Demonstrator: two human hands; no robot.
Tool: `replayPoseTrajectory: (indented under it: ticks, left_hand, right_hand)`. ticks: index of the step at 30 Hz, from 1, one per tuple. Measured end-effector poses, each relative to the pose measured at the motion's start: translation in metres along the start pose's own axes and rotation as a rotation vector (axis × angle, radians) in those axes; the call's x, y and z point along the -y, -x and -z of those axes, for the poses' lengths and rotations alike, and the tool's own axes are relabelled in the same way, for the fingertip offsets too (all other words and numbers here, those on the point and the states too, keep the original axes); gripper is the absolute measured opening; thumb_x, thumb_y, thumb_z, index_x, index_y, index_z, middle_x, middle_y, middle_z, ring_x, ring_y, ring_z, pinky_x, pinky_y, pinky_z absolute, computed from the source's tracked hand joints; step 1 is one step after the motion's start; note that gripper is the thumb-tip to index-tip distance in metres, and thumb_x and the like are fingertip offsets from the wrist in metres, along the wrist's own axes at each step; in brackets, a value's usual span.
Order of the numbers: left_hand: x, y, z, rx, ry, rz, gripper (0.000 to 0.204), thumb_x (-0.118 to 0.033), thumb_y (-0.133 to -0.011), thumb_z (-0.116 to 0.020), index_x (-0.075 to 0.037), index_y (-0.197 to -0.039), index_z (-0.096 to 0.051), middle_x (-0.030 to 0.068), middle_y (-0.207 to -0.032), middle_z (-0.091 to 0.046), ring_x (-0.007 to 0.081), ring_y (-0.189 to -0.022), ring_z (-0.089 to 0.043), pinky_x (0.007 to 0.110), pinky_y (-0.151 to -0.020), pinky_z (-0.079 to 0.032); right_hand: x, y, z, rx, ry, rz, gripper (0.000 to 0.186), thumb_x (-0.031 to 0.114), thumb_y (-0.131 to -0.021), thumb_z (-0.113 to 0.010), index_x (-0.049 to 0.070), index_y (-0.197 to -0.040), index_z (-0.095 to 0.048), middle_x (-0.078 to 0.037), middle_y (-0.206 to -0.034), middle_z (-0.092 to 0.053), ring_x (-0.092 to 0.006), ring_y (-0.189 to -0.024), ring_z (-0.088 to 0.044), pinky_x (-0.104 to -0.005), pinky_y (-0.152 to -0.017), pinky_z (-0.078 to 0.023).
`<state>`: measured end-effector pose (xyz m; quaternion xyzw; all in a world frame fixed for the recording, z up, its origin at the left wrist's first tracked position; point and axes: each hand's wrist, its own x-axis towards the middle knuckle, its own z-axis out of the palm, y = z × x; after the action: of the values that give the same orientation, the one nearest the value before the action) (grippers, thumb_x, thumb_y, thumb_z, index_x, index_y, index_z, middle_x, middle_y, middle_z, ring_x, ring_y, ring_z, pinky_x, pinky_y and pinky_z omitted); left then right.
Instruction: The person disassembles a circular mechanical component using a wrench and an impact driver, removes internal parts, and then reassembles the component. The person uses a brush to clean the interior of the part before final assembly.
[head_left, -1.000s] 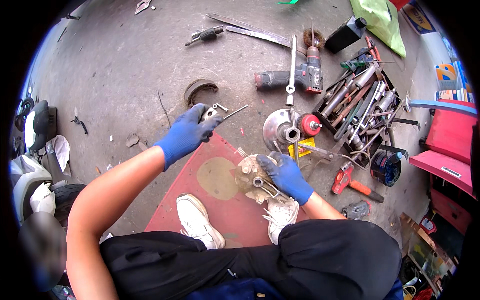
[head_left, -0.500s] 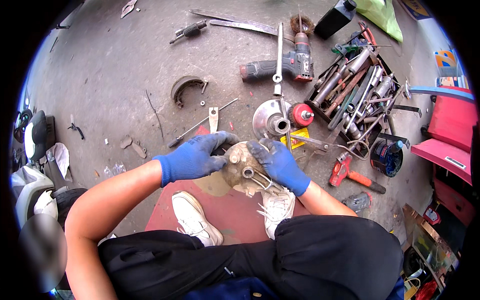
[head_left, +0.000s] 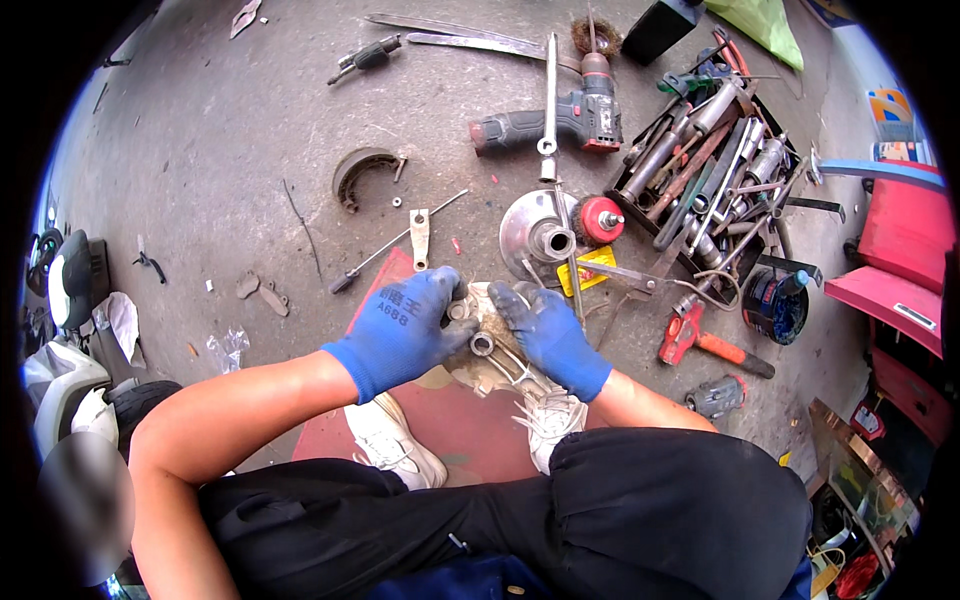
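Both hands wear blue gloves. My left hand (head_left: 415,330) grips the left side of a grimy round metal hub plate (head_left: 510,365) with a central bore, fingers curled at its top. My right hand (head_left: 548,335) holds the same plate on the right, thumb and fingers on its upper edge. Just above them a pale metal lever (head_left: 421,230) lies beside a long thin screwdriver (head_left: 347,280). Farther up are a curved brake shoe (head_left: 355,170) and a shiny disc with a centre hub (head_left: 520,230). A red mat (head_left: 330,430) is under my white shoes (head_left: 385,435).
Right: a tool box (head_left: 705,170) heaped with tools, a wire cup brush (head_left: 599,218), a hammer (head_left: 685,335), a tub (head_left: 772,312) and a red cabinet (head_left: 885,300). Top: a cordless drill (head_left: 600,115) and black bottle (head_left: 655,35). Left: a scooter (head_left: 75,280) and wheel (head_left: 140,400).
My left hand has let go of the pale lever, now lying on the floor, and come down and right onto the plate, which my right hand has held throughout.
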<state>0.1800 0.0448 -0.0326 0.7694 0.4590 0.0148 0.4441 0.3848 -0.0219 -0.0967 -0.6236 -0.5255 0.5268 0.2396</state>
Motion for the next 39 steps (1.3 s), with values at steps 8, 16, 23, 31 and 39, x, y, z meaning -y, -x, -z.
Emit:
replayPoseTrajectory:
  ticks: [8, 16, 23, 31, 39]
  left_hand:
    - [-0.002, 0.006, 0.0, -0.038, 0.073, 0.107, 0.032, -0.028, -0.083, -0.075, -0.004, -0.098, -0.059, 0.0139, -0.071, -0.061, 0.0295, -0.06, -0.06, 0.036, -0.058, -0.049]
    - [-0.006, -0.003, 0.001, 0.001, 0.119, 0.183, 0.034, -0.031, -0.085, -0.073, -0.003, -0.098, -0.058, 0.0163, -0.073, -0.062, 0.031, -0.067, -0.064, 0.039, -0.062, -0.05]
    - [0.003, -0.012, 0.002, 0.006, -0.092, -0.112, 0.033, -0.032, -0.084, -0.073, -0.005, -0.094, -0.057, 0.0154, -0.072, -0.061, 0.0345, -0.068, -0.064, 0.041, -0.06, -0.049]
    - [0.001, -0.008, 0.003, 0.003, -0.238, -0.171, 0.028, -0.028, -0.087, -0.068, -0.006, -0.092, -0.052, 0.0163, -0.069, -0.061, 0.0364, -0.064, -0.064, 0.043, -0.056, -0.049]
    - [0.008, -0.009, -0.003, 0.034, -0.142, -0.082, 0.024, -0.022, -0.088, -0.065, -0.004, -0.094, -0.05, 0.0174, -0.071, -0.061, 0.0389, -0.067, -0.063, 0.045, -0.058, -0.049]
  right_hand:
    - [-0.003, 0.0, -0.01, -0.041, 0.027, -0.082, 0.058, 0.053, -0.097, -0.053, -0.004, -0.083, -0.061, -0.031, -0.081, -0.059, -0.0492, -0.083, -0.056, -0.0485, -0.073, -0.045]
    - [0.005, -0.007, -0.003, 0.045, -0.016, -0.201, 0.062, 0.055, -0.097, -0.051, -0.005, -0.086, -0.063, -0.033, -0.083, -0.06, -0.0501, -0.086, -0.058, -0.0504, -0.075, -0.045]
    - [-0.018, -0.002, -0.012, -0.048, 0.043, -0.069, 0.061, 0.054, -0.098, -0.05, -0.005, -0.084, -0.061, -0.032, -0.08, -0.059, -0.0507, -0.082, -0.056, -0.051, -0.072, -0.044]
    - [-0.011, -0.001, -0.01, -0.043, 0.074, 0.022, 0.061, 0.054, -0.098, -0.05, -0.004, -0.084, -0.06, -0.032, -0.08, -0.059, -0.0509, -0.084, -0.057, -0.0517, -0.074, -0.044]
    - [0.029, -0.007, 0.002, 0.055, 0.15, -0.262, 0.064, 0.054, -0.097, -0.05, -0.007, -0.113, -0.062, -0.033, -0.106, -0.063, -0.0476, -0.105, -0.06, -0.0471, -0.089, -0.048]
